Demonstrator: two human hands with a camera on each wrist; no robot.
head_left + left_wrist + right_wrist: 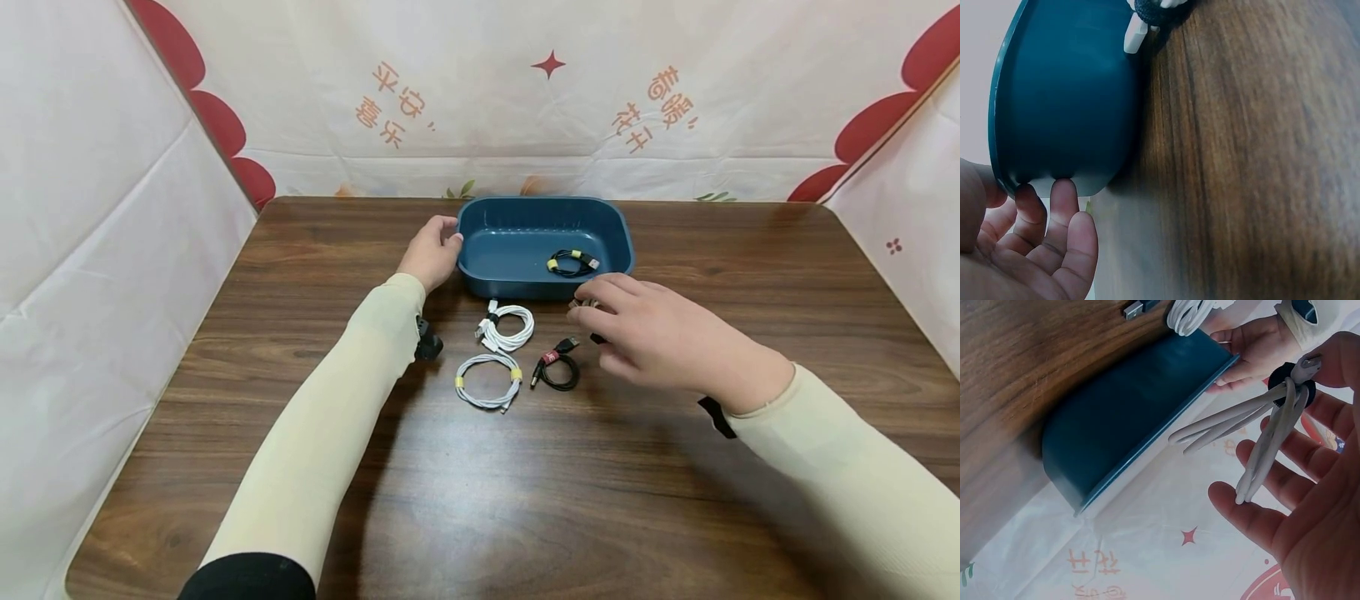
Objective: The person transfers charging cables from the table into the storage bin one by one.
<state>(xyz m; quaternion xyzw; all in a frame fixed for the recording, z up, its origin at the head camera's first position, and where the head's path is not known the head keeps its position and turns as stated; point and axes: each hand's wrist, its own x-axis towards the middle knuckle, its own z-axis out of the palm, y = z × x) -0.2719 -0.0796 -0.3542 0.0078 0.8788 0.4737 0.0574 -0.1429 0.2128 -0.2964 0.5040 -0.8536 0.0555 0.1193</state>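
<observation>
My left hand (431,254) is at the left end of a blue plastic basin (543,289). In the left wrist view its fingertips (1064,190) touch the outer wall below the rim. My right hand (652,333) hovers just right of the basin's front edge. Between its thumb and fingers it holds a coiled white cable (1266,437) tied with a black strap, mostly hidden in the head view. Inside the basin lies a coiled black USB cable (573,262) with yellow ties.
In front of the basin lie a white cable coil (513,327), a light grey coil (487,382) with yellow ties and a black coil (558,367) with a red tie. They rest on a brown wooden table (465,508). Printed white cloth (480,100) hangs behind it.
</observation>
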